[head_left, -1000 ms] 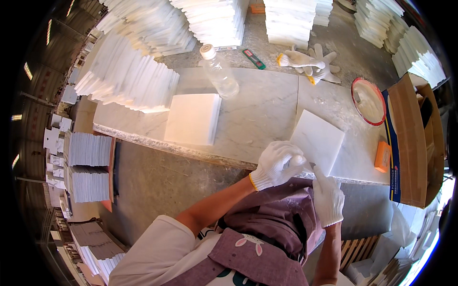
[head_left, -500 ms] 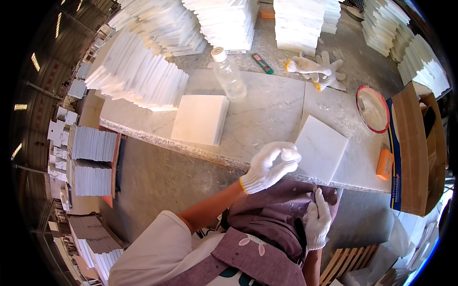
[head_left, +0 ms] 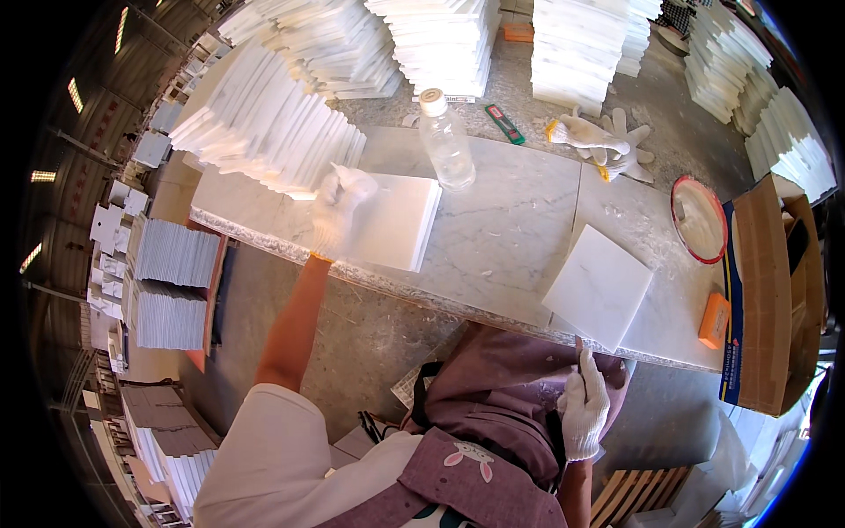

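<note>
My left hand (head_left: 341,207), in a white knit glove, is at the left side of a low pile of square white tiles (head_left: 398,222). It is smeared by motion and pale against the tiles, so I cannot tell whether it grips one. My gloved right hand (head_left: 584,407) is held low in front of the apron, just off the table's near edge. Its fingers are pressed together, with a small dark, thin tip (head_left: 579,344) at their end that I cannot make out. A single veined white tile (head_left: 600,286) lies turned at an angle near that edge.
Taller tile stacks (head_left: 273,123) stand along the back and left. A clear bottle (head_left: 449,151), a small green case (head_left: 504,124), spare gloves (head_left: 607,145), a red-rimmed round dish (head_left: 699,218), an orange block (head_left: 714,320) and an open cardboard box (head_left: 766,299) sit around the table.
My left hand has moved left and away, from beside the angled tile to the low pile. My right hand has stayed nearly in place. The whole view has shifted slightly.
</note>
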Demonstrator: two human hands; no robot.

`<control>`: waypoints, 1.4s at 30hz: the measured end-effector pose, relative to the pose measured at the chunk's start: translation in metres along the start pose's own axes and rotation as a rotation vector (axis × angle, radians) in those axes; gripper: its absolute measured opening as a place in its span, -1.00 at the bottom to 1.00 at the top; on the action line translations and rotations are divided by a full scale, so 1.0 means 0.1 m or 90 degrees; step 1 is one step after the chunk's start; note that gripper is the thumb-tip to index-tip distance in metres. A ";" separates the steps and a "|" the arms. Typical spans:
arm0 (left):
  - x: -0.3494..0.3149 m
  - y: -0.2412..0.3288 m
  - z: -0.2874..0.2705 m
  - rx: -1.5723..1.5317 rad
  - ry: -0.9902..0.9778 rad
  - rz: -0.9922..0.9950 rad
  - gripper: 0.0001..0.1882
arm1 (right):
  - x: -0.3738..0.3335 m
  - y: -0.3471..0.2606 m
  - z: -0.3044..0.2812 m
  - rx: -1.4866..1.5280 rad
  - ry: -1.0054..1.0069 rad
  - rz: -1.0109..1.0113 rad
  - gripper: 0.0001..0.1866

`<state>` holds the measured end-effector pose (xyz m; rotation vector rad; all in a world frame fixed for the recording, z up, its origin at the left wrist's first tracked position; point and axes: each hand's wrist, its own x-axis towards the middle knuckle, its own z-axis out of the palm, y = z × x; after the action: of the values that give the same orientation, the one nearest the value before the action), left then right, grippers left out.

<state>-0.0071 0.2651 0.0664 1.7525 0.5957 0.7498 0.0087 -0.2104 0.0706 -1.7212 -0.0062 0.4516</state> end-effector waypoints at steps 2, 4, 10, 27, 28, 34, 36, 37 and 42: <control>0.06 0.06 -0.06 -0.045 0.031 -0.013 -0.74 | 0.01 0.02 0.00 0.004 0.008 -0.005 -0.53; -0.04 0.07 -0.06 -0.018 0.050 -0.016 -0.75 | -0.01 0.03 -0.02 -0.016 0.009 -0.001 -0.53; -0.70 0.36 0.17 -0.062 -0.090 -0.022 -0.82 | -0.03 0.06 0.02 0.012 0.017 0.019 -0.53; -0.25 0.43 0.60 -0.053 -0.178 -0.005 -0.85 | -0.07 0.17 -0.05 -0.009 0.011 0.003 -0.50; -0.44 0.40 0.71 -0.112 -0.236 -0.003 -0.85 | -0.08 0.17 -0.04 -0.005 0.007 0.014 -0.50; -1.40 0.53 1.34 -0.282 -0.440 -0.191 -0.71 | -0.05 0.12 -0.01 0.019 0.004 -0.027 -0.49; -1.49 0.58 1.42 -0.277 -0.419 -0.292 -0.70 | -0.06 0.12 -0.04 0.012 0.013 -0.021 -0.50; -1.50 0.59 1.48 -0.281 -0.415 -0.284 -0.69 | -0.05 0.13 -0.06 0.016 0.023 -0.007 -0.50; -1.48 0.54 1.71 -0.068 -0.360 -0.055 -0.66 | -0.08 0.30 -0.16 0.029 0.053 0.020 -0.49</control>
<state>0.0202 0.0347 0.0530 1.7226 0.2370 0.1987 -0.0008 -0.2335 0.0466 -1.6957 0.0907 0.4010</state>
